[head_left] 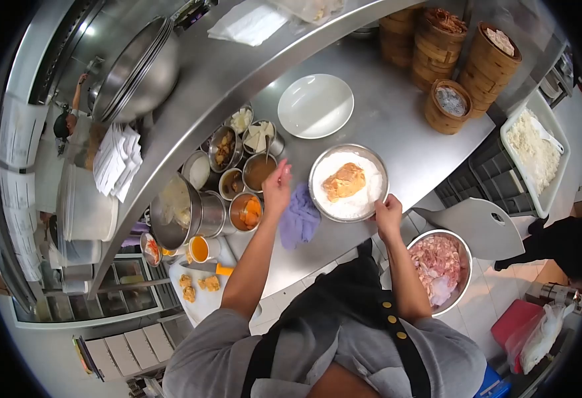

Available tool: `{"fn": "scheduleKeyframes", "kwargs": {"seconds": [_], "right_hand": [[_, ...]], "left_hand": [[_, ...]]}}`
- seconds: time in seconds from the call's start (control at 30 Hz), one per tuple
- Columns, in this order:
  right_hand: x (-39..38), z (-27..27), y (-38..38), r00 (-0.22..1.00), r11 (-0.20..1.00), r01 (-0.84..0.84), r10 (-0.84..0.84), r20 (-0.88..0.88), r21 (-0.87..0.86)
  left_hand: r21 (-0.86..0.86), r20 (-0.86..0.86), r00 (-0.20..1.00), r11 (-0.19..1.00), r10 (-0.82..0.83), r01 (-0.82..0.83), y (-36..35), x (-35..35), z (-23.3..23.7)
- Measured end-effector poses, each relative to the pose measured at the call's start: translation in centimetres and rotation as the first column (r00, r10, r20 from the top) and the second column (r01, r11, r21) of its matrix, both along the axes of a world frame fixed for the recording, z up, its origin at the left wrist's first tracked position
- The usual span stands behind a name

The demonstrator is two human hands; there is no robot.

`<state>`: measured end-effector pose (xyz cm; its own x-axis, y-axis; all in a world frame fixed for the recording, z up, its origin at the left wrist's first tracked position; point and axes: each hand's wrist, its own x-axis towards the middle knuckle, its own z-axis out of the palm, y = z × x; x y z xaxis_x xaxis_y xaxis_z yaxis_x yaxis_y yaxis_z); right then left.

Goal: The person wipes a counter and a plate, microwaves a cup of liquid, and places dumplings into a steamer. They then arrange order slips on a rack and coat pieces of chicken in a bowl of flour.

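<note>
Your left hand (277,188): fingers loosely apart, above purple cloth (299,222) | your right hand (388,213): fingers curled on flour bowl (347,146) rim | coated piece (344,181) lies in the flour.

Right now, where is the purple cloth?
In the head view, the purple cloth lies on the steel counter just below the left hand, between the sauce pots and the metal bowl of white powder.

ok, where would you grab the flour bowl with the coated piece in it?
I'd take the metal bowl by its rim, from the near right edge, where the right hand rests. It sits flat, shallow and flour-filled, so only the rim offers the fingers purchase; the purple cloth crowds its left side.
</note>
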<state>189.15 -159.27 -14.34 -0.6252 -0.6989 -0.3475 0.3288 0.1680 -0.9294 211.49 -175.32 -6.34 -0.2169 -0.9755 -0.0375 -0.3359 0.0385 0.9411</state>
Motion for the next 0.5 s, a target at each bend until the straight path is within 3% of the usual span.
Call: {"fn": "scheduleKeyframes", "kwargs": {"seconds": [0.07,0.1,0.13,0.2,0.23,0.3,0.33,0.37,0.43,0.47,0.5], "right_hand": [[-1.4,2.1,0.2,0.998,0.998,0.064,-0.064,0.026,0.008],[-2.7,2.7,-0.3,0.998,0.998,0.067,-0.067,0.019,0.003],[-3.8,3.0,-0.3,0.997,0.997,0.077,-0.077,0.024,-0.022],[-6.4,4.3,-0.9,0.996,0.994,0.091,-0.091,-0.012,-0.059],[-7.4,4.5,-1.3,0.993,0.991,0.118,-0.119,-0.011,-0.065],[-9.0,4.8,-1.6,0.991,0.994,0.037,-0.05,-0.125,-0.104],[-9.2,5.8,-1.9,0.988,0.995,0.03,-0.044,-0.148,-0.097],[-9.3,5.7,-2.1,0.988,0.995,0.032,-0.046,-0.148,-0.093],[-9.6,5.6,-2.8,0.99,0.992,-0.019,0.002,-0.14,-0.121],[-9.4,5.8,-3.0,0.99,0.992,-0.021,0.004,-0.139,-0.121],[-9.1,6.3,-3.4,0.995,0.99,0.019,-0.032,-0.095,-0.141]], "left_hand": [[-0.276,0.333,0.94,0.945,-0.078,0.177,2.0,-0.3,-0.1],[-0.432,0.659,0.751,0.84,0.046,0.327,4.4,-0.1,-1.0],[-0.478,0.856,0.456,0.71,0.244,0.517,7.7,1.1,-2.2],[-0.471,0.801,0.578,0.762,0.158,0.444,9.1,3.9,-9.1],[-0.476,0.799,0.582,0.747,0.148,0.464,6.9,3.4,-8.5],[-0.295,0.458,0.873,0.898,-0.165,0.325,1.4,1.1,-5.5],[-0.319,0.334,0.929,0.908,-0.159,0.271,-0.9,-2.2,-1.6],[-0.286,0.338,0.926,0.919,-0.169,0.272,-4.0,-4.6,-0.5],[-0.464,0.274,0.904,0.778,-0.328,0.423,-9.5,-8.9,0.6],[-0.464,0.274,0.905,0.779,-0.326,0.422,-9.9,-10.3,1.4],[-0.229,0.164,0.901,0.873,-0.402,0.431,-10.0,-12.1,2.8]]}}
